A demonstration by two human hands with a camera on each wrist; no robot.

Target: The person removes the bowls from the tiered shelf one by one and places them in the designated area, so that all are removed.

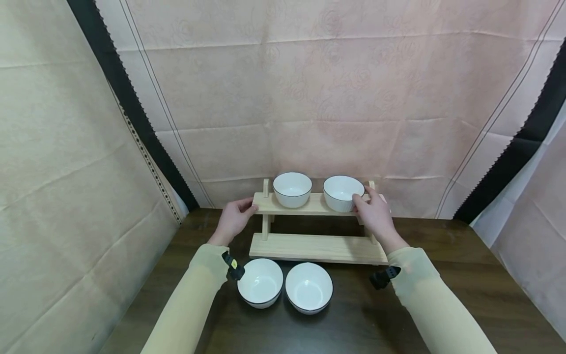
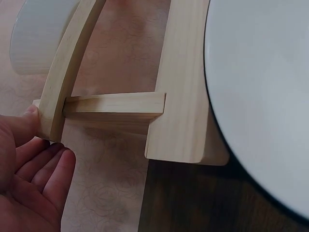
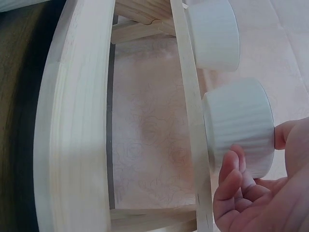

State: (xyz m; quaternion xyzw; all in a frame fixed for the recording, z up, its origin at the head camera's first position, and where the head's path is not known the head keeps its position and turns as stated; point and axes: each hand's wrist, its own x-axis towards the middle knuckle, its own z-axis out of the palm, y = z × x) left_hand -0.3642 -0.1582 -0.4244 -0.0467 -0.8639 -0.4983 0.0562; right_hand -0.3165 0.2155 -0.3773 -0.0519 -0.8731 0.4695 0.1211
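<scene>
Rack point(image 1: 316, 247) is pinched at 9 o'clock by left grip point(image 1: 233, 219); bowl point(image 1: 339, 200) is pinched at 3 o'clock by right grip point(image 1: 377, 214). Probably light, stiff, breakable; wall best held.

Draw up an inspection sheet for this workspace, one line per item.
Surface: dark wooden table.
Job's things: pale two-tier wooden rack; left bowl and right bowl on its upper shelf; two front bowls side by side on the table. All four bowls white, dark-rimmed, upright.
Clutter: nothing seen.
Grippers: bare hands; left hand grips the upper shelf's left end, right hand holds the right bowl.
Cables: nothing seen.
Surroundings: pale patterned cloth behind, with black bands toward both sides.
</scene>
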